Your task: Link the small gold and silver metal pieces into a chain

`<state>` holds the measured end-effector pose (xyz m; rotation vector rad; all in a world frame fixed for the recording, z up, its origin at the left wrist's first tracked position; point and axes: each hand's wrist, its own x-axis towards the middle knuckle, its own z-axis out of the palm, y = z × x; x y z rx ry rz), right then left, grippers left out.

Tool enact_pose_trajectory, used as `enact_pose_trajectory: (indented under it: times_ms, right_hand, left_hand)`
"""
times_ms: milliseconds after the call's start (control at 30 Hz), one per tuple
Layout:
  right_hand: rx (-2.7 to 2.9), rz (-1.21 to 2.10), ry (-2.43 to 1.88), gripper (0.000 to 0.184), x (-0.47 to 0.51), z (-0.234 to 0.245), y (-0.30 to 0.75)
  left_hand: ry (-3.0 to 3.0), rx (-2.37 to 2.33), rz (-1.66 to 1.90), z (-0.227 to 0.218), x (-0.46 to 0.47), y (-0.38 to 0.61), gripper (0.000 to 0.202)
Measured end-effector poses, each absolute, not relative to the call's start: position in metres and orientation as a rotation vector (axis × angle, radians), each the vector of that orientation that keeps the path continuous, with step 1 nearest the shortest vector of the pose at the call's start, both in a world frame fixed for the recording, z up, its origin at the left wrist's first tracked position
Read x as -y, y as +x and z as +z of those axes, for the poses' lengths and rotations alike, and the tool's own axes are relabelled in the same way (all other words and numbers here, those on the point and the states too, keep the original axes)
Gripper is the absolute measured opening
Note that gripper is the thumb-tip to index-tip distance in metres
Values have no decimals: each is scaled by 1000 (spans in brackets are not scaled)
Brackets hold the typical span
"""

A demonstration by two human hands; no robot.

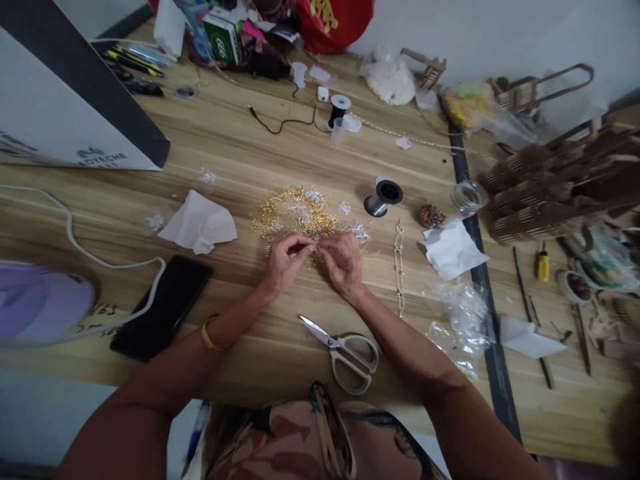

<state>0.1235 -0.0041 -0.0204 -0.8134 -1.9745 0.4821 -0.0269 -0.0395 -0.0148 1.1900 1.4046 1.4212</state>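
At the near edge of a pile of gold and silver jewellery findings (315,217), my two hands meet fingertip to fingertip. My left hand (285,263) pinches thumb against forefinger; what lies between them is too small to make out. Bent inward, the fingers of my right hand (344,261) are also closed in a pinch at the same spot, their content hidden. Scissors (345,353) with pale handles lie on the table below my right hand. To the right, a beaded chain (399,267) is stretched out on the wood.
A wire spool (383,197) stands beyond the chain. White paper (200,223) and a black phone (163,307) lie left. Plastic bags (460,320), another paper sheet (454,250) and brown woven baskets (540,180) are on the right. A large box (85,100) stands at the back left.
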Motion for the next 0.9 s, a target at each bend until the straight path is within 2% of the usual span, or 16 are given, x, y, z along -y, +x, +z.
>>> enact_pose_trajectory:
  times_ms: [333,600,900]
  right_hand:
    - [1957,551,-853,7,4,-24,124]
    - [1336,897,-991,16,-7,-26,125]
    - [1229,843,-985,19,-15,-25,129]
  left_hand:
    - [1183,-1424,1401,-17,39,-27,12]
    - [1176,-1452,1421,-28,38,-29,17]
    - [1589,-1479,1303,-24,40,-29,10]
